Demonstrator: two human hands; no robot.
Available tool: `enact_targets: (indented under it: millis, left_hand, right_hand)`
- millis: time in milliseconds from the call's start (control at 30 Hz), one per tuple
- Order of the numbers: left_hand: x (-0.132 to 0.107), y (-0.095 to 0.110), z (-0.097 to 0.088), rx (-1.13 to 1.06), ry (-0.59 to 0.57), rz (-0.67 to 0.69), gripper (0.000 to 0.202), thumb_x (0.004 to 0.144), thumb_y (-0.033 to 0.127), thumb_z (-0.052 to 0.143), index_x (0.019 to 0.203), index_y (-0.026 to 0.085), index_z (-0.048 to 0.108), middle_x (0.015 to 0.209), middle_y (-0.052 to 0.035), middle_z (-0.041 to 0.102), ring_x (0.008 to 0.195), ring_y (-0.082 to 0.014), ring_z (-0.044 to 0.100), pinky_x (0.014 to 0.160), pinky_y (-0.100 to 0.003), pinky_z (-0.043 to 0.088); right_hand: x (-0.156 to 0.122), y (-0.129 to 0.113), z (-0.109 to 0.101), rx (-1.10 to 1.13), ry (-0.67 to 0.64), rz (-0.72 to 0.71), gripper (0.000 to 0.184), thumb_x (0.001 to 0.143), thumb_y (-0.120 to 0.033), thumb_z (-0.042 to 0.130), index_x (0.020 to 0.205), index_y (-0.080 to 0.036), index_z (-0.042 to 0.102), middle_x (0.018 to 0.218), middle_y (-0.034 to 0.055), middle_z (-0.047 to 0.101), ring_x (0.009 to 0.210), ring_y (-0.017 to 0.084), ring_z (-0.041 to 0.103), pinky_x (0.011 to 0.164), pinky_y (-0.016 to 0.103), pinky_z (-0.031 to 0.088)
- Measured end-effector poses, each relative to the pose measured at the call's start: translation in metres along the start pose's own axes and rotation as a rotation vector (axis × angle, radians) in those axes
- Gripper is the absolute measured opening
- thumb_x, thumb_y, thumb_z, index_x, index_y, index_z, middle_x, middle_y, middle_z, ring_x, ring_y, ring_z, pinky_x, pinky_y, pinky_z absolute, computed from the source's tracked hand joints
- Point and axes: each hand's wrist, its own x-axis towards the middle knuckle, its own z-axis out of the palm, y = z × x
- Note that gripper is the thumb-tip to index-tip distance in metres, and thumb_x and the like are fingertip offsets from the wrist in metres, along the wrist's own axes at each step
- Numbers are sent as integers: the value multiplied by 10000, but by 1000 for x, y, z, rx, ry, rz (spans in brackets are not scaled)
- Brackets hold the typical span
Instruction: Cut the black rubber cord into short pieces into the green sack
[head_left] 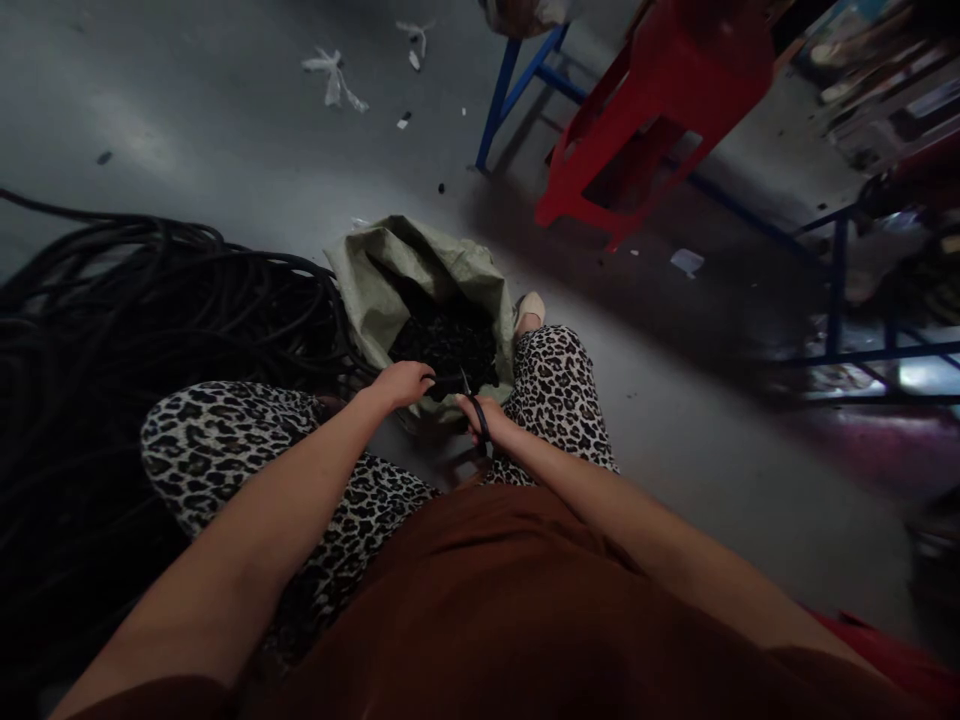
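Between my knees stands a pale green woven sack [367, 290], its mouth open and dark pieces [442, 335] heaped inside. My left hand [405, 383] is closed on a black rubber cord [448, 379], whose short end sticks out to the right over the sack's near rim. Black-handled scissors [481, 415] are in my right hand [487, 418], fingers wrapped round the handles. The blades point up and away, close to the cord's end. Whether they touch the cord I cannot tell.
A large tangle of black cord [97, 300] lies on the floor at the left. A red plastic stool [675, 110] and blue metal frames [836, 290] stand at the right. White scraps [332, 78] litter the floor beyond the sack.
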Motion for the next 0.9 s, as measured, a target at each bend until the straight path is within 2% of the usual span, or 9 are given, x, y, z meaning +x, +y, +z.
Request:
enact_targets:
  millis: [133, 400, 700, 800, 900]
  left_hand:
    - [1, 0, 1, 8, -29, -14, 336, 870, 341, 465, 1127, 269, 668, 1095, -26, 703, 1010, -189, 630, 844, -241, 461]
    - [0, 0, 3, 48, -60, -28, 336, 859, 336, 462, 1102, 271, 685, 1069, -45, 708, 995, -210, 633, 804, -259, 472]
    - [1, -2, 4, 69, -60, -53, 342, 854, 331, 465, 1107, 261, 683, 1092, -56, 701, 1018, -217, 626, 828, -270, 472]
    - [2, -4, 5, 59, -35, -59, 342, 854, 341, 469, 1113, 270, 679, 1083, -46, 705, 1013, -209, 629, 837, -263, 468]
    - [3, -6, 5, 37, 7, -64, 346, 859, 344, 457, 1113, 260, 677, 1091, -52, 702, 1006, -216, 632, 843, -278, 469]
  right_hand:
    - [1, 3, 0, -16, -17, -8, 300, 931, -394, 510, 779, -139, 549, 375, -74, 411, 260, 78, 415, 279, 158, 367]
    - [-1, 4, 2, -42, -37, 15, 250, 927, -356, 524, 802, -144, 564, 419, -73, 376, 317, 87, 401, 308, 190, 380]
    - [-7, 0, 2, -62, -39, 24, 347, 892, -399, 581, 642, -171, 502, 396, -64, 363, 302, 73, 368, 293, 170, 337]
    - [-7, 0, 1, -25, -18, 7, 334, 907, -401, 561, 678, -163, 515, 394, -69, 376, 293, 70, 379, 295, 161, 334]
    - [-9, -4, 0, 16, -1, 32, 310, 937, -421, 507, 806, -142, 550, 406, -70, 410, 285, 70, 401, 299, 152, 340]
